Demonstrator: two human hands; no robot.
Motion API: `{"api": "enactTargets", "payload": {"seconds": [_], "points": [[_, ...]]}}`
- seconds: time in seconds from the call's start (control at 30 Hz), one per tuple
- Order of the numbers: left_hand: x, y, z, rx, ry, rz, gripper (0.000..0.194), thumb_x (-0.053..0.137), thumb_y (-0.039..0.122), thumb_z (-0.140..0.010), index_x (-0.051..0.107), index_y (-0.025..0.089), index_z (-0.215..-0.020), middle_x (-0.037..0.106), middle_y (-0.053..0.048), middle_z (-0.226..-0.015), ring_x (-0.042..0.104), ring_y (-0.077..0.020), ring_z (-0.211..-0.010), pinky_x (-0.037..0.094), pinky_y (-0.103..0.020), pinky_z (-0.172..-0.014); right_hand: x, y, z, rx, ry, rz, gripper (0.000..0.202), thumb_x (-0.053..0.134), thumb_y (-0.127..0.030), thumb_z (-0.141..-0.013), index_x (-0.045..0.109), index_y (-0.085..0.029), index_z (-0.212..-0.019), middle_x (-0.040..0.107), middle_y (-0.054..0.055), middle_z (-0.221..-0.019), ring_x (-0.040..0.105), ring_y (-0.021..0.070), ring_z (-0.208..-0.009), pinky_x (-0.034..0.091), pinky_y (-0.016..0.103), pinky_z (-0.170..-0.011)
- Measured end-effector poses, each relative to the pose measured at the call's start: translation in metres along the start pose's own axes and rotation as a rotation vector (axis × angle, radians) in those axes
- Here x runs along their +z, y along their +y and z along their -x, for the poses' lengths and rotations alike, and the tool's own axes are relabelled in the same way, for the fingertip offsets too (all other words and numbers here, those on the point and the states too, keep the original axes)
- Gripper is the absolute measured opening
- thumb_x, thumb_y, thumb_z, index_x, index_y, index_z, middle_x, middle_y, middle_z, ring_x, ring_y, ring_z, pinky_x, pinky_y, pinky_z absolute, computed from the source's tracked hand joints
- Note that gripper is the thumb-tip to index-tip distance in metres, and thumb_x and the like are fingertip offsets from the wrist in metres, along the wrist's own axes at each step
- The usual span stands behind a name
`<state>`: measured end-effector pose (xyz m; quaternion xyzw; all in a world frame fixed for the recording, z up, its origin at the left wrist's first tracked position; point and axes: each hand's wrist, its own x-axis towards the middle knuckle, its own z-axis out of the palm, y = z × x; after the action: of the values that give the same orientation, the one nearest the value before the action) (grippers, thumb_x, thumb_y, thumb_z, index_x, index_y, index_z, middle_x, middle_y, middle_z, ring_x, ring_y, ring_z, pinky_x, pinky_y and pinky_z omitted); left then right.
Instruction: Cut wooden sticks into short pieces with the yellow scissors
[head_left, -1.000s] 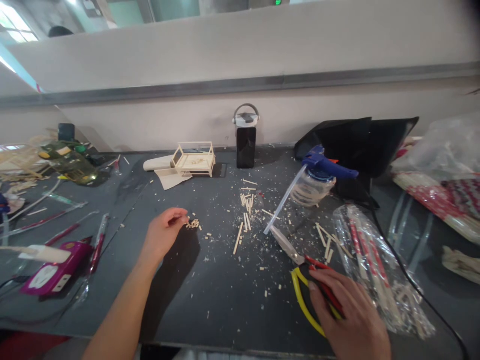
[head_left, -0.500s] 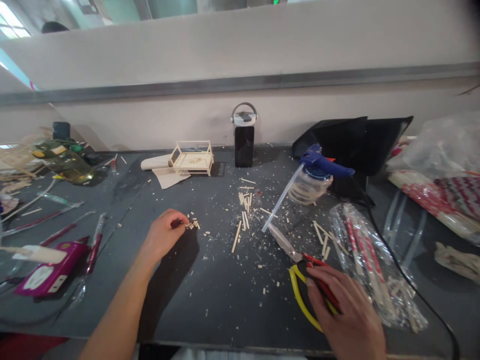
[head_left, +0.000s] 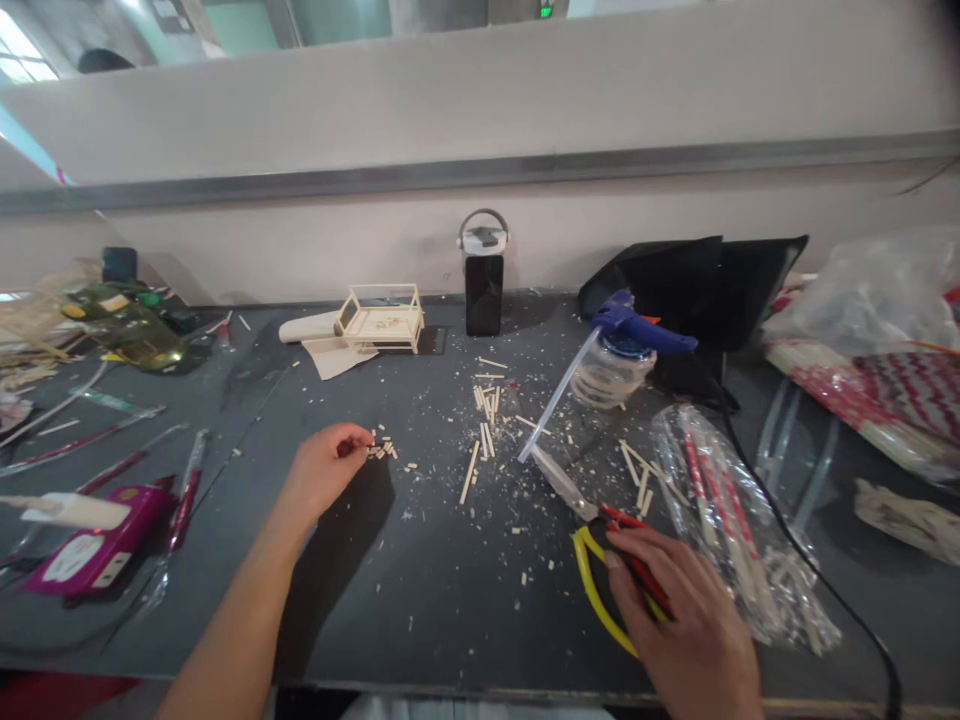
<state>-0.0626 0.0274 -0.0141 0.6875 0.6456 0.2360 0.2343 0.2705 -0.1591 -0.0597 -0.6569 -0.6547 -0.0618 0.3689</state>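
Note:
At the left of the middle, my left hand (head_left: pixel 330 468) is closed in a pinch at the edge of a small heap of cut wooden bits (head_left: pixel 384 450). What lies between its fingertips, if anything, is too small to make out. My right hand (head_left: pixel 686 610), at the lower right, is wrapped over the handles of a pair of scissors (head_left: pixel 564 484) with yellow, red and black grips. The blades rest near the desk and point up and left, toward a pile of short wooden sticks (head_left: pixel 487 405).
A small wooden frame model (head_left: pixel 384 325) stands at the back, left of a phone (head_left: pixel 484 295) leaning on a handled bottle. A blue glue gun (head_left: pixel 637 325) sits on a clear jar (head_left: pixel 609 378). Bagged sticks (head_left: pixel 720 490), a black cable and a magenta power strip (head_left: pixel 101 545) lie at the sides.
The view has shifted slightly. My left hand keeps its pinch at the wooden bits, and my right hand still holds the scissors in the same spot.

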Motion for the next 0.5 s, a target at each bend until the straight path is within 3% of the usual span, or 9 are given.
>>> {"api": "enactTargets", "payload": {"seconds": [0.13,0.33,0.5], "points": [[0.0,0.006,0.003,0.013,0.013,0.043,0.02,0.055,0.03,-0.077,0.069,0.021,-0.088,0.072,-0.003,-0.085,0.065,-0.0199,-0.077,0.049,-0.03,-0.072,0.0,0.0,0.0,0.009,-0.006,-0.003,0.016,0.054,-0.03,-0.092,0.064,-0.021,-0.099,0.066,0.007,-0.096,0.062,0.0224,-0.086,0.048,0.038,-0.08],[0.009,0.02,0.012,0.291,-0.098,0.033,0.017,0.056,0.034,-0.084,0.069,0.023,-0.089,0.068,-0.004,-0.091,0.061,-0.0207,-0.086,0.048,-0.033,-0.076,0.001,0.001,0.0,-0.011,-0.006,0.0,0.015,0.054,-0.028,-0.091,0.064,-0.021,-0.1,0.066,0.007,-0.096,0.062,0.0231,-0.086,0.048,0.04,-0.08],[0.017,0.021,0.014,0.41,-0.209,-0.067,0.015,0.058,0.033,-0.085,0.068,0.023,-0.091,0.068,-0.004,-0.093,0.06,-0.022,-0.091,0.044,-0.04,-0.088,0.002,0.002,0.002,0.008,-0.015,0.003,0.014,0.054,-0.027,-0.091,0.063,-0.022,-0.099,0.067,0.007,-0.096,0.062,0.0236,-0.084,0.048,0.041,-0.078]]}}
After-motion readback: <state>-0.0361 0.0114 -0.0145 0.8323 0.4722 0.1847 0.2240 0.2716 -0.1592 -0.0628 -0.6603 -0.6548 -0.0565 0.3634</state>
